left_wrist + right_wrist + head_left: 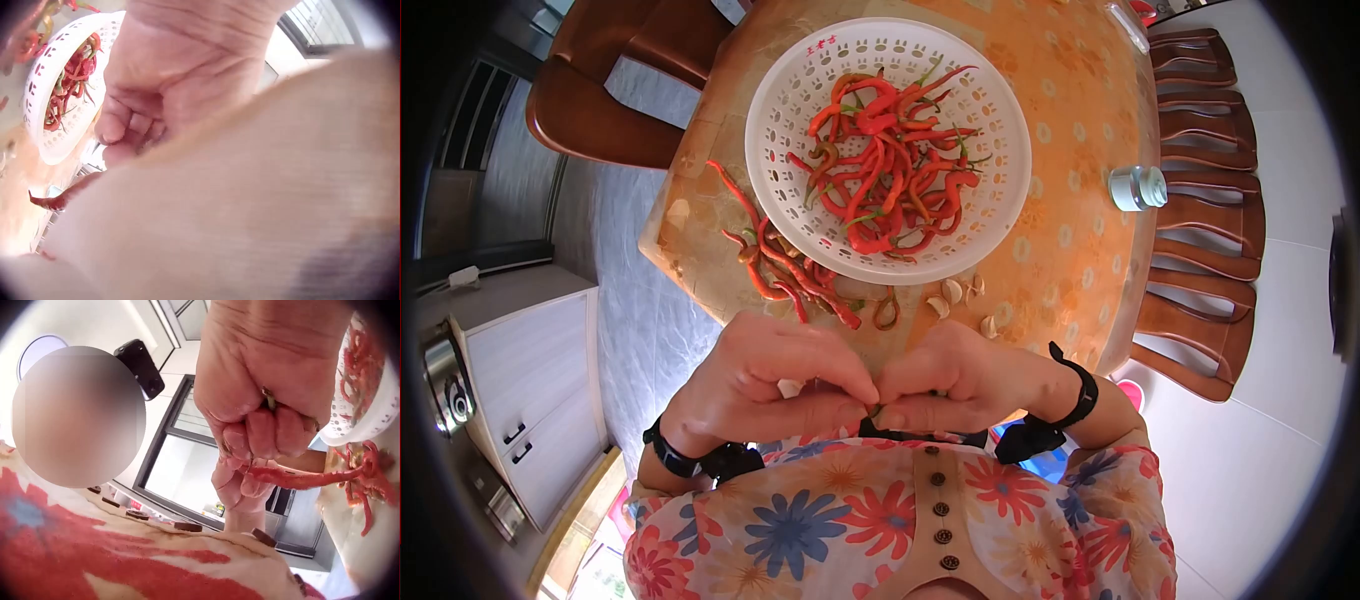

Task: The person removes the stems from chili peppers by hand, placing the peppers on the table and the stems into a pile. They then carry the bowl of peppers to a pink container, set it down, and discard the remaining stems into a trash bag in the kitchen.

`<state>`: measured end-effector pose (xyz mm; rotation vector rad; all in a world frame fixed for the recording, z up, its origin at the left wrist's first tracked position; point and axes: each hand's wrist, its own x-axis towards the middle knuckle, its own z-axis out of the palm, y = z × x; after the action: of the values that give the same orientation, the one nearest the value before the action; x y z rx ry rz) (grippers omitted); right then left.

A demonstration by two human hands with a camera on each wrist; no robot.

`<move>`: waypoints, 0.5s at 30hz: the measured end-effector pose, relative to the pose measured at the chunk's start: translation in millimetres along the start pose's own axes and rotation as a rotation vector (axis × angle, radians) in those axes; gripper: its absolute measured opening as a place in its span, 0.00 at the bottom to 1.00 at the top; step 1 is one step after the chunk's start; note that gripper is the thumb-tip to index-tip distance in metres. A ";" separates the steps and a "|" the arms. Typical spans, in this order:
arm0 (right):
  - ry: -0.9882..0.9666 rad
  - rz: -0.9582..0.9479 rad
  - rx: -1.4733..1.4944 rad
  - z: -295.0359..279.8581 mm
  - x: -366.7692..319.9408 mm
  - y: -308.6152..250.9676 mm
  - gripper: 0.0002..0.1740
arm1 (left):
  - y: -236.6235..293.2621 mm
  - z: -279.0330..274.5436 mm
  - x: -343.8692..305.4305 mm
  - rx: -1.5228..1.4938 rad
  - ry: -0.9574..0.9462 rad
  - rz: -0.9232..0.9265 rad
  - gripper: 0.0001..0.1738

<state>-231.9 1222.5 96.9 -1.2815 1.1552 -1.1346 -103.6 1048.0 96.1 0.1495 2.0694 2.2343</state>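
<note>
In the head view my left hand (785,380) and right hand (950,380) meet fingertip to fingertip in front of the chest. Between them they pinch a red chili pepper (306,479), mostly hidden by the hands from above. The right wrist view has its long red body sticking out past the fingertips toward the table. Curled fingers of the right hand also enclose a green stem piece (269,398) against the palm. From the left wrist, the pepper's red end pokes out beyond the sleeve, and the left fingers look curled.
A white perforated basket (775,190) full of red chilies (890,170) stands on the table (1060,130). More loose chilies (785,270) lie at its near left, garlic cloves (940,305) at its near right. A pale jar (1137,188) sits near the right edge, by wooden chairs (1210,220).
</note>
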 end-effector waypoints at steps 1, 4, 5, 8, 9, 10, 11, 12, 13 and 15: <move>0.014 0.103 0.105 -0.2 -1.3 3.3 0.07 | -2.7 0.2 2.1 0.029 0.024 -0.010 0.08; 0.106 0.248 0.192 0.8 -2.1 21.7 0.08 | -18.7 7.5 5.2 0.208 0.128 -0.002 0.07; 0.184 0.289 0.176 1.1 -2.5 28.9 0.08 | -25.1 11.4 6.0 0.358 0.207 0.013 0.06; 0.194 0.376 0.088 -1.1 -4.0 43.9 0.07 | -36.9 23.8 9.3 0.529 0.294 0.062 0.06; 0.197 0.372 0.088 -0.6 -4.4 47.0 0.07 | -39.5 25.4 8.8 0.532 0.291 0.064 0.06; 0.205 0.401 0.072 0.5 -4.9 49.5 0.08 | -41.7 26.4 8.4 0.561 0.282 0.066 0.06; 0.215 0.429 0.055 1.9 -5.5 52.1 0.08 | -43.7 27.4 8.2 0.590 0.271 0.069 0.05; 0.223 0.424 0.056 4.0 -6.6 55.3 0.08 | -45.5 28.7 8.2 0.594 0.263 0.072 0.05; 0.243 0.436 0.015 6.4 -7.7 58.6 0.08 | -47.3 30.1 8.4 0.593 0.265 0.060 0.05; 0.272 0.444 -0.027 9.4 -8.1 62.3 0.09 | -51.5 32.4 9.3 0.596 0.258 0.052 0.05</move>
<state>-225.1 1230.6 34.3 -0.8425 1.5687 -0.9766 -108.5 1085.2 47.3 -0.0509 2.8431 1.6580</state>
